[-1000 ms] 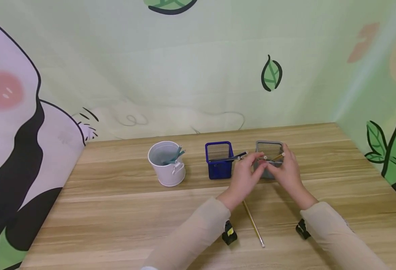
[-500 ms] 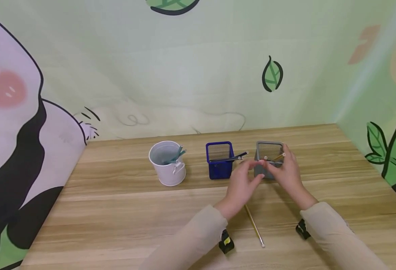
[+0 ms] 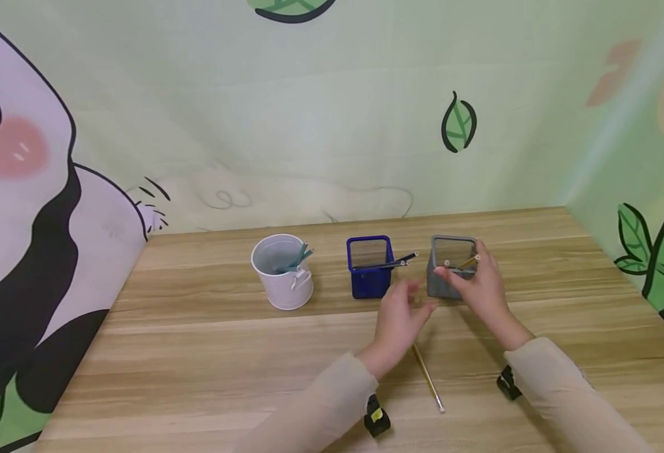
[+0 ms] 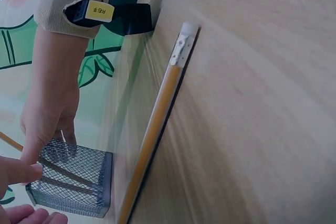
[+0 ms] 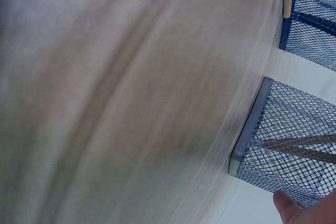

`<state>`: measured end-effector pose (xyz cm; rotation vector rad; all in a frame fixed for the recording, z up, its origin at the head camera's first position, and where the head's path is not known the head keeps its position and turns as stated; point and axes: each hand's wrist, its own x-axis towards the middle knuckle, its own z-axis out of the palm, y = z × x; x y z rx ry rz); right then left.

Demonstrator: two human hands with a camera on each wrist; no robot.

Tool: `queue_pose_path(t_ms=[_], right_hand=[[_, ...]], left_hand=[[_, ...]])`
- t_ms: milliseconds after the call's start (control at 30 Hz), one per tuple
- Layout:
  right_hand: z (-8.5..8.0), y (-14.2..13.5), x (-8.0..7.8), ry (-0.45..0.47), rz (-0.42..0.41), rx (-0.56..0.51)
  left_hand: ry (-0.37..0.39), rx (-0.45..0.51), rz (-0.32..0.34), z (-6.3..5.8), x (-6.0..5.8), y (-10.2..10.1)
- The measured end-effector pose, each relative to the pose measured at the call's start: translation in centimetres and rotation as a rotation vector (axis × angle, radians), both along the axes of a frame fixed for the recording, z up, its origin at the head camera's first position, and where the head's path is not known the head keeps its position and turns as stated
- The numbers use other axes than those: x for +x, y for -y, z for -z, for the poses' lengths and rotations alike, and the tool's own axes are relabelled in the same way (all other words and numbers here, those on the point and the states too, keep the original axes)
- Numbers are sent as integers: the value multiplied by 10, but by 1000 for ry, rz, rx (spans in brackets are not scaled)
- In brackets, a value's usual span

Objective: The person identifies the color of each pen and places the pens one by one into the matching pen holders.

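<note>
A grey mesh pencil holder [image 3: 442, 286] stands upright on the table with pencils [image 3: 468, 262] leaning in it. My right hand [image 3: 485, 296] grips it near the rim, thumb at the front and fingers around the right side; the mesh [image 4: 73, 182] shows between them in the left wrist view. My left hand [image 3: 395, 321] hovers in front of the blue and grey holders, fingers loosely bent and holding nothing. Beneath and right of it lies a yellow pencil [image 3: 429, 380], its white eraser end toward me; the far end is hidden behind the hand.
Left of the grey holder stands a blue mesh holder [image 3: 370, 284] with dark pencils [image 3: 391, 264] sticking out to the right. Further left is a white bucket [image 3: 283, 289] with teal pencils [image 3: 298, 261]. A printed fabric wall [image 3: 309, 126] closes off the back of the table.
My left hand has drawn away from the grey holder, toward me and to the left, with its fingers spreading. My right hand stays at the holder.
</note>
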<state>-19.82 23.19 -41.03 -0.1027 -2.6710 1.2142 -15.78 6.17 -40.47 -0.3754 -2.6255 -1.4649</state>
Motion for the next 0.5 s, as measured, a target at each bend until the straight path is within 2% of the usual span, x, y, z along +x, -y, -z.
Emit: queue_pose_path(t_ms=[267, 500], right_hand=[[-1, 1, 1, 8, -2, 0], [-1, 0, 0, 16, -3, 5]], left_hand=[[147, 38, -20, 5, 6, 6], [167, -20, -32, 14, 10, 10]])
